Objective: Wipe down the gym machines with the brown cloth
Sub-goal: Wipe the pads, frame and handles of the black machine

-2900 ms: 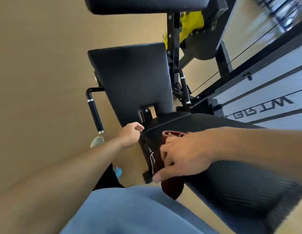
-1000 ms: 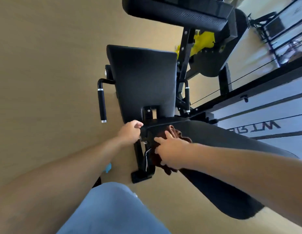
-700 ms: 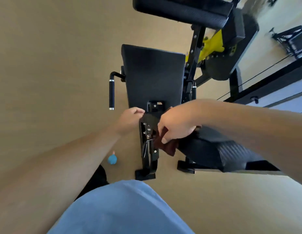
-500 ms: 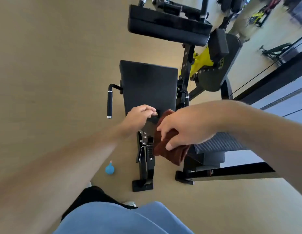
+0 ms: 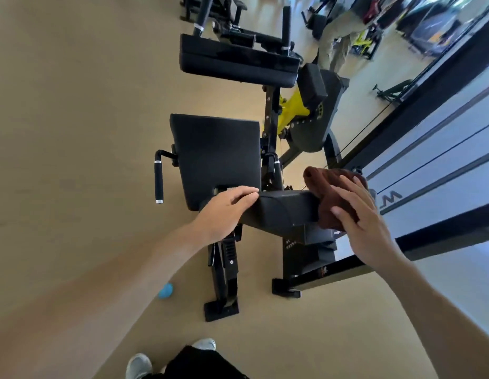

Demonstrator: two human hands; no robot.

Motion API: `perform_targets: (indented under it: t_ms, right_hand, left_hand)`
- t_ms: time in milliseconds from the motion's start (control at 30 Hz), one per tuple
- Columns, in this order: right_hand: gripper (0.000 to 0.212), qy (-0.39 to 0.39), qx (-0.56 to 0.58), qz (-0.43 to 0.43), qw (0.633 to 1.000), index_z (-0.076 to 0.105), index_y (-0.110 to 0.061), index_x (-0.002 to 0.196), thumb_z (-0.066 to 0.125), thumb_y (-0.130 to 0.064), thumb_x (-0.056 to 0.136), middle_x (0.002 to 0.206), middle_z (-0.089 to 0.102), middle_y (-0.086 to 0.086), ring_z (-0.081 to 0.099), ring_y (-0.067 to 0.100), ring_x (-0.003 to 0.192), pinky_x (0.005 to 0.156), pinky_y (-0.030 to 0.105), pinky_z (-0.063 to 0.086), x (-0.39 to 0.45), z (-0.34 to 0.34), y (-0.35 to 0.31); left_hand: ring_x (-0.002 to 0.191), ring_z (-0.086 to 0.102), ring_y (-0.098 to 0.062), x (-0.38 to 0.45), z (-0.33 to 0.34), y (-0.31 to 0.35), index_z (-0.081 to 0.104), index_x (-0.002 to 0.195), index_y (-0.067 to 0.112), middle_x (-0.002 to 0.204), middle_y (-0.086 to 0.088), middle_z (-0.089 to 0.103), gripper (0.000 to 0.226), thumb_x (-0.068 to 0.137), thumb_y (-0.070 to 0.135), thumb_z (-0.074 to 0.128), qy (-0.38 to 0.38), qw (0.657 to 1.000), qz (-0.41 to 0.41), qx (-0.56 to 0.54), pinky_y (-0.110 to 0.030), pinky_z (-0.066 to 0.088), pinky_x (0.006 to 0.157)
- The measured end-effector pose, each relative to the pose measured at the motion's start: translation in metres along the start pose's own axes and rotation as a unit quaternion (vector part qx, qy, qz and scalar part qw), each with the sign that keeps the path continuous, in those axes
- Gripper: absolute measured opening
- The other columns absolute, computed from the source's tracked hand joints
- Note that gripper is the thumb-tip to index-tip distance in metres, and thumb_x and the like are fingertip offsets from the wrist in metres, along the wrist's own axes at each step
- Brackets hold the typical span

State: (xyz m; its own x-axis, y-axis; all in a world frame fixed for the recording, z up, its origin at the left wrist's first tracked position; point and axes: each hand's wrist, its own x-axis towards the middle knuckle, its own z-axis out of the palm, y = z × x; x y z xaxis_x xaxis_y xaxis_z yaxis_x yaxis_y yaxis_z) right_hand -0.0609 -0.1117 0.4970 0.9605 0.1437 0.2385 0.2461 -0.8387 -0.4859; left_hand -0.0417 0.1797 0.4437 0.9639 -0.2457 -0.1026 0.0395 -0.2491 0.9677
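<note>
A black gym machine stands on the tan floor with a square seat pad [image 5: 218,157] and a long backrest pad [image 5: 281,212] pointing toward me. My left hand [image 5: 226,209] rests on the near-left end of the backrest pad, fingers nearly straight over its edge. My right hand [image 5: 358,214] presses the brown cloth [image 5: 326,192] flat against the right side of that pad with spread fingers. The cloth is bunched, and part of it lies hidden under my palm.
A black side handle [image 5: 158,181] sticks out left of the seat. A second long pad [image 5: 235,64] and a yellow-and-black frame [image 5: 300,110] stand behind. A mirror wall [image 5: 443,165] runs along the right. A blue ball [image 5: 165,291] lies on the floor by the machine's feet [image 5: 221,310].
My right hand has slid the cloth from the pad's near end to its right side. My left hand has opened and settled on the pad's end. The view has pulled back.
</note>
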Motion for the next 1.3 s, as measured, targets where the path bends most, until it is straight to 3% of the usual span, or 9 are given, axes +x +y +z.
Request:
perform_targets:
  t_ms: [133,233,333,533,767,900,1100,1233,1300]
  right_hand:
    - [0.04,0.017,0.006,0.013,1.0,0.055,-0.032,0.142,0.045,-0.038,0.104,0.161,0.038,-0.009,0.012,0.008,0.157,0.128,0.047,0.011,-0.01,0.022,-0.04]
    - [0.046,-0.03,-0.06,-0.1,0.993,0.052,-0.03,0.146,0.046,-0.047,0.103,0.161,0.038,-0.008,0.011,0.011,0.157,0.123,0.033,0.004,-0.013,0.045,-0.07]
    - [0.049,-0.025,-0.102,-0.154,0.982,0.05,-0.032,0.147,0.041,-0.055,0.104,0.158,0.042,-0.006,0.018,0.018,0.156,0.123,0.042,0.011,-0.006,0.049,-0.063]
    - [0.046,0.038,-0.057,-0.122,0.99,0.055,-0.032,0.145,0.039,-0.051,0.107,0.154,0.047,-0.01,0.026,0.014,0.153,0.123,0.045,0.024,0.009,0.005,0.025]
    - [0.049,0.039,0.047,-0.025,0.998,0.052,-0.036,0.145,0.034,-0.056,0.104,0.159,0.039,-0.01,0.022,0.014,0.153,0.116,0.047,0.034,0.013,-0.028,0.105]
    - [0.037,0.027,0.199,0.056,0.978,0.049,-0.048,0.141,0.041,-0.053,0.105,0.154,0.042,-0.018,0.041,0.012,0.141,0.106,0.046,0.049,0.019,-0.026,0.115]
    - [0.032,0.016,0.382,0.273,0.883,0.067,-0.034,0.119,0.042,-0.049,0.107,0.098,0.07,-0.015,0.068,0.009,0.097,0.084,0.037,0.061,0.047,-0.035,0.125]
    - [0.041,-0.035,0.527,0.471,0.707,0.075,-0.017,0.093,0.045,-0.04,0.108,0.083,0.075,0.008,0.069,0.029,0.081,0.073,0.043,0.06,0.058,-0.029,0.136]
    - [0.042,-0.047,0.56,0.524,0.64,0.074,-0.013,0.094,0.046,-0.041,0.107,0.085,0.074,0.012,0.067,0.031,0.08,0.085,0.048,0.059,0.058,-0.021,0.136]
  left_hand:
    - [0.11,0.059,0.001,-0.005,0.01,0.017,0.071,0.122,0.027,0.117,0.015,0.07,0.033,0.107,0.034,0.042,0.028,0.999,0.03,-0.013,-0.007,0.039,0.089]
    - [0.091,0.067,-0.005,0.0,0.025,0.031,0.075,0.099,0.028,0.093,0.008,0.074,0.038,0.108,0.036,0.038,0.114,0.986,0.0,-0.123,-0.017,0.049,0.08]
    - [0.08,0.066,-0.003,0.009,0.039,0.036,0.067,0.083,0.034,0.079,0.011,0.068,0.038,0.107,0.035,0.039,0.217,0.963,-0.019,-0.157,-0.029,0.055,0.079]
    - [0.078,0.06,-0.003,0.034,0.087,0.086,0.063,0.095,0.034,0.081,0.016,0.063,0.03,0.104,0.048,0.038,0.258,0.943,0.058,0.202,-0.023,0.044,0.067]
    - [0.099,0.064,-0.024,0.091,0.171,0.135,0.057,0.128,0.035,0.114,0.003,0.069,0.047,0.102,0.058,0.026,0.11,0.91,-0.053,0.397,-0.036,0.045,0.074]
    - [0.106,0.063,-0.026,0.11,0.186,0.138,0.058,0.131,0.037,0.122,0.0,0.068,0.066,0.098,0.068,0.01,0.06,0.894,-0.12,0.427,-0.041,0.048,0.088]
    - [0.139,0.042,-0.03,0.13,0.193,0.162,0.024,0.157,0.035,0.157,-0.007,0.039,0.053,0.108,0.049,0.009,-0.118,0.876,-0.18,0.432,-0.038,0.034,0.107]
    - [0.127,0.049,-0.027,0.145,0.19,0.169,0.045,0.148,0.028,0.146,-0.007,0.049,0.058,0.104,0.06,0.024,-0.171,0.888,-0.266,0.334,-0.037,0.035,0.105]
    - [0.11,0.057,-0.024,0.154,0.189,0.168,0.055,0.139,0.022,0.126,-0.006,0.059,0.064,0.1,0.066,0.03,-0.192,0.882,-0.288,0.319,-0.036,0.042,0.098]
